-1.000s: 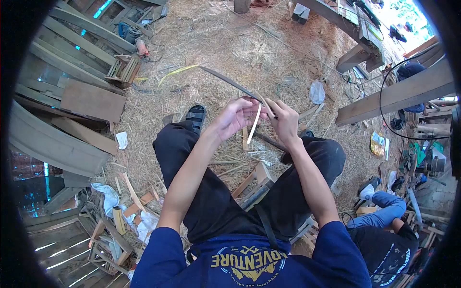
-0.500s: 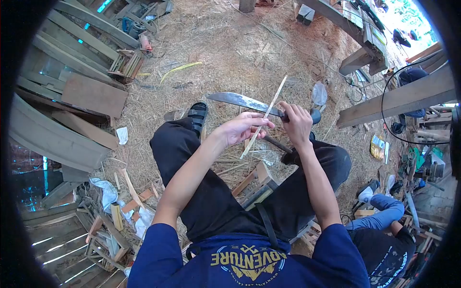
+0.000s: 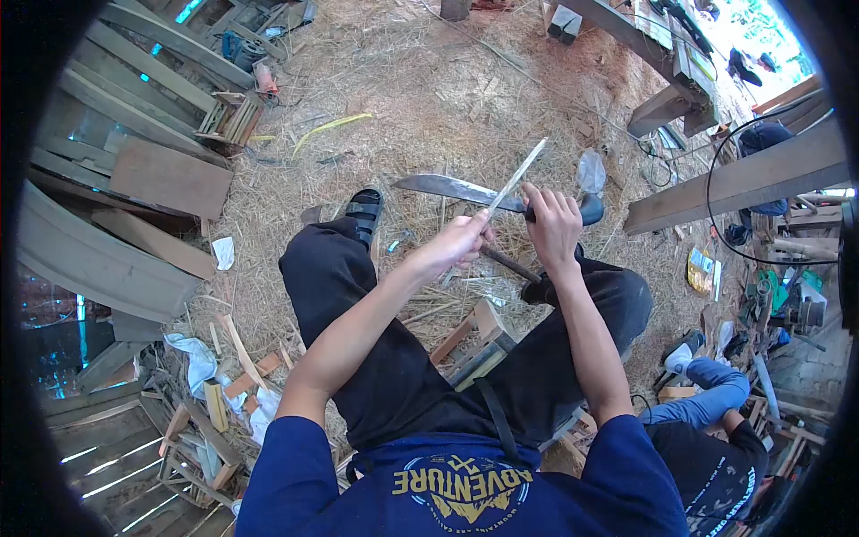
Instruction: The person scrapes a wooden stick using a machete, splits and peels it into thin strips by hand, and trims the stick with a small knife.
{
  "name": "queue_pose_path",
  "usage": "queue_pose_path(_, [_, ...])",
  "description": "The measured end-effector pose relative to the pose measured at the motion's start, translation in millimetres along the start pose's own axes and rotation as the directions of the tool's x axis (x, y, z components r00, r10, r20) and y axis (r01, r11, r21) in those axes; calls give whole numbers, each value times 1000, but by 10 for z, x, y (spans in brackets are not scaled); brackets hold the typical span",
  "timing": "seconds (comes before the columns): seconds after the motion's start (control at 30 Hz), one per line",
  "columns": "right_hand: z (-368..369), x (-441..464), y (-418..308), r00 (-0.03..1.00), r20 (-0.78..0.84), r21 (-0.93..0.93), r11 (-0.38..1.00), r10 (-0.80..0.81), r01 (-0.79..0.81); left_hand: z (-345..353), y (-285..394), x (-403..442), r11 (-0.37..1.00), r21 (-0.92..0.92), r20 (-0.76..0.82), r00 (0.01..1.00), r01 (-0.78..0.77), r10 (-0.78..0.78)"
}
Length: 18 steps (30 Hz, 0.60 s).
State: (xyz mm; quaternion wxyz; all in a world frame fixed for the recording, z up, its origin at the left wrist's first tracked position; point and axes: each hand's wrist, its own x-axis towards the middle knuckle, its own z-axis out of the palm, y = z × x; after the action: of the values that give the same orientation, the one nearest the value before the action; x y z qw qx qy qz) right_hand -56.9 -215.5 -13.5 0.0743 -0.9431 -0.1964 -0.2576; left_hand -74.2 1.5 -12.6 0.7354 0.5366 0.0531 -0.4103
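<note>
Left hand (image 3: 465,240) grips near end of thin strip (image 3: 527,165); strip runs far and right, long axis slanting across knife blade (image 3: 454,187). Right hand (image 3: 555,228) closed on knife handle (image 3: 591,210), blade pointing left. Left hand nearer strip; whether strip touches blade, cannot tell.
</note>
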Motion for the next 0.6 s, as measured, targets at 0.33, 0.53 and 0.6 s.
queue_pose_path(0.33, [-17,207,11,971,218,267,950,100,-158,-192,11,101,998,47,-51,998,-40,42])
queue_pose_path(0.53, [-321,326,242,600,784,256,795,162,-550,-222,-23,138,694,643,-59,883,-324,466])
queue_pose_path(0.6, [-169,234,352,428,903,292,714,12,-637,-145,104,-43,537,798,-17,880,-273,474])
